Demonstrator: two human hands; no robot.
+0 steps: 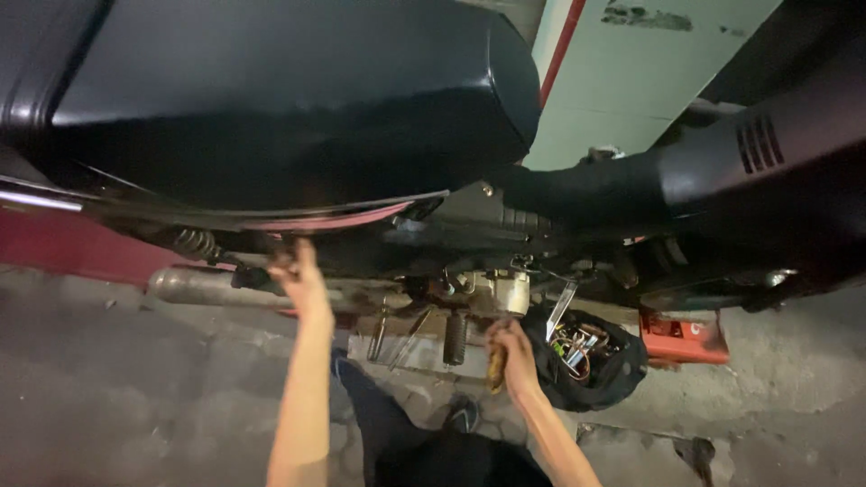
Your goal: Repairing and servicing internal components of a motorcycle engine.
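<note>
A black motorcycle (271,99) with a wide dark seat fills the upper view, seen from above. My left hand (293,271) reaches up under the seat's edge, next to the rear shock spring (194,242) and above the grey exhaust pipe (203,287); whether it grips anything I cannot tell. My right hand (512,347) is closed around a tool with a yellowish handle (495,368), held close to the engine (505,290) beside a black rubber foot peg (455,338).
A black open bag (622,374) with mixed tools lies on the concrete floor to the right of my right hand. A red box (681,341) sits past it. A pale wall with a red stripe (622,63) stands behind. My legs and shoe (462,415) are below.
</note>
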